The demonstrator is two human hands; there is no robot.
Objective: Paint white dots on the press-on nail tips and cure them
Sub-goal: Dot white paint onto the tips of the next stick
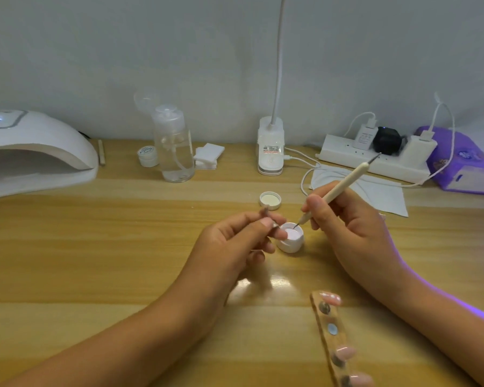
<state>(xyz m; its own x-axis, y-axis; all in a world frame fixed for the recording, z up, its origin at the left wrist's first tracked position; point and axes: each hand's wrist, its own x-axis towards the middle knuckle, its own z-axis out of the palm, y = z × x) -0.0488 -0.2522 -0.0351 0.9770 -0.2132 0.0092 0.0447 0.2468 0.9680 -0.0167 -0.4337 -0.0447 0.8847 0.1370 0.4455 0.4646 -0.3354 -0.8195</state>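
The nail tips (346, 352) sit along a narrow strip (326, 325) that lies on the table (123, 247) at the near edge, just inside the right forearm. Three pink tips are visible. Several round mounts on the strip are bare.

Beyond the strip, at mid-table, stands a small white pot (291, 238), uncovered. The right hand (347, 222) grips a cream pen (344, 185) between thumb and curled fingers, and the pen's fine point touches the white content of the pot. The left hand (243, 241) has its fingers curled and pinches a small pale piece (265, 213), too blurred to identify. Its fingertips overlap the pot's left rim and hide that part.

The pot's lid (270, 200) lies upturned just behind it. A white sheet (375, 194) is spread behind the right hand.

Along the wall, left to right:
- curing lamp (34, 152), display lit
- thin stick (101, 152)
- small jar (148, 155)
- clear pump bottle (175, 146)
- stack of white pads (207, 156)
- desk lamp base (271, 146)
- power strip (375, 162) with plugs in it
- purple packet (464, 163)
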